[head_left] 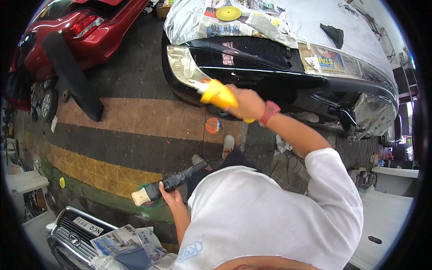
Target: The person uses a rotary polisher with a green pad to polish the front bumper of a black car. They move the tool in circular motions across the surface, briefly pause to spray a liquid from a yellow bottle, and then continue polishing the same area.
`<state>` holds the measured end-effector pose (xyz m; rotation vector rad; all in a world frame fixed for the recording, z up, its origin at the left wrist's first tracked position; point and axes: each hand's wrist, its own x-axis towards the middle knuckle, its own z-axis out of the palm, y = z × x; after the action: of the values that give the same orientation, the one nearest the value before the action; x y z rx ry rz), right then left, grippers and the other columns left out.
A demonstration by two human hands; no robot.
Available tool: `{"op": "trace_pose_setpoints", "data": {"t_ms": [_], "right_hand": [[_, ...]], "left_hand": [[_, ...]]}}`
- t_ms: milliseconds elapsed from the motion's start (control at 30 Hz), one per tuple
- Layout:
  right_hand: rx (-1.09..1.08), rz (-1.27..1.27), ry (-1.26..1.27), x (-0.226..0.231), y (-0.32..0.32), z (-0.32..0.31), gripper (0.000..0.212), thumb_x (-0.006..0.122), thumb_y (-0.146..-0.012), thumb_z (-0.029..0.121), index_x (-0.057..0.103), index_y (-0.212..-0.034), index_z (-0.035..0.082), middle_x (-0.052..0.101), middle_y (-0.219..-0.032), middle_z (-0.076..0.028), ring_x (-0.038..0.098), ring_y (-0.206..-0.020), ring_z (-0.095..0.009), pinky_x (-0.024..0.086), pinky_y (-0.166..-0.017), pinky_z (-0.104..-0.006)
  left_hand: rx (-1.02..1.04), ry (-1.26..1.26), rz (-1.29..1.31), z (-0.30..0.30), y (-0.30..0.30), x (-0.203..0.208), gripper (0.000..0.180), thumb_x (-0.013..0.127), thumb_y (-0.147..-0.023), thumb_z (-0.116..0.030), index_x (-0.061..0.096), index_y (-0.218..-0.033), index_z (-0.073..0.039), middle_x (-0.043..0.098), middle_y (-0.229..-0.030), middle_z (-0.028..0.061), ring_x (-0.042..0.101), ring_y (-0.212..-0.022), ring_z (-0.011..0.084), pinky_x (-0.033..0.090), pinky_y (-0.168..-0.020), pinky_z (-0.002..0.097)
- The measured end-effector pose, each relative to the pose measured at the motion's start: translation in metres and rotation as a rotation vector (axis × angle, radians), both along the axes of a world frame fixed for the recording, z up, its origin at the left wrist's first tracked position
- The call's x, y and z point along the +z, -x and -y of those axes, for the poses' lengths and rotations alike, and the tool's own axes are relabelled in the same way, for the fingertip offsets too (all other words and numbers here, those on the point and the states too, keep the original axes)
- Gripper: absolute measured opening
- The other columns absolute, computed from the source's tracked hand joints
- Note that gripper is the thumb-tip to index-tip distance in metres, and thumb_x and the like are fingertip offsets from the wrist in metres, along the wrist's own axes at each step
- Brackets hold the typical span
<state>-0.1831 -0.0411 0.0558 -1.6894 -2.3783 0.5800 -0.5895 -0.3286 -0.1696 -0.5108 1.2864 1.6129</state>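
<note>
My right hand (246, 102), with a red watch at the wrist, is closed round a yellow squeeze bottle (219, 94). Its pale nozzle points at the lower end of a headlight (182, 63) on a black car (238, 54); whether it touches the lens I cannot tell. Low at my left side, my left hand (171, 197) grips a power polisher (173, 181) with a black body and cream-coloured head. Part of a round green-edged pad (150, 203) shows under that head. Newspaper (324, 60) and silvery sheeting (184, 22) cover much of the car's top.
A yellow disc (228, 13) lies on the newspaper. A red car (81, 36) and a long dark padded piece (72, 76) stand at left. An orange round pad (212, 125) lies on the tiled floor. A car front with grille (74, 229) sits lower left.
</note>
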Motion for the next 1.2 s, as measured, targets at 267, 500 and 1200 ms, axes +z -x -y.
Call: {"op": "trace_pose_setpoints", "data": {"t_ms": [267, 500, 1200], "right_hand": [[-0.144, 0.174, 0.047, -0.027, 0.006, -0.087, 0.056, 0.079, -0.086, 0.034, 0.059, -0.133, 0.010, 0.076, -0.101, -0.019, 0.075, -0.093, -0.043, 0.060, -0.080, -0.0516], [0.038, 0.021, -0.150, -0.004, 0.021, -0.017, 0.075, 0.082, -0.085, 0.036, 0.051, -0.149, 0.012, 0.074, -0.113, -0.020, 0.075, -0.095, -0.040, 0.061, -0.082, -0.0502], [-0.713, 0.104, 0.095, -0.013, -0.089, 0.051, 0.055, 0.079, -0.090, 0.029, 0.056, -0.134, 0.005, 0.075, -0.111, -0.022, 0.076, -0.100, -0.039, 0.062, -0.082, -0.0471]], "left_hand": [[-0.040, 0.013, 0.007, 0.006, 0.010, -0.003, 0.059, 0.085, -0.090, -0.036, 0.061, -0.133, -0.002, 0.067, -0.129, 0.0142, 0.067, -0.115, 0.0285, 0.055, -0.104, 0.0440], [-0.068, -0.041, -0.064, 0.003, 0.007, -0.002, 0.057, 0.086, -0.090, -0.036, 0.062, -0.131, -0.004, 0.069, -0.125, 0.0137, 0.068, -0.113, 0.0277, 0.056, -0.102, 0.0432], [-1.057, -0.423, -0.930, 0.005, 0.020, 0.019, 0.081, 0.053, -0.097, 0.009, 0.014, -0.167, 0.000, 0.039, -0.149, 0.0270, 0.047, -0.138, 0.0336, 0.034, -0.121, 0.0440]]}}
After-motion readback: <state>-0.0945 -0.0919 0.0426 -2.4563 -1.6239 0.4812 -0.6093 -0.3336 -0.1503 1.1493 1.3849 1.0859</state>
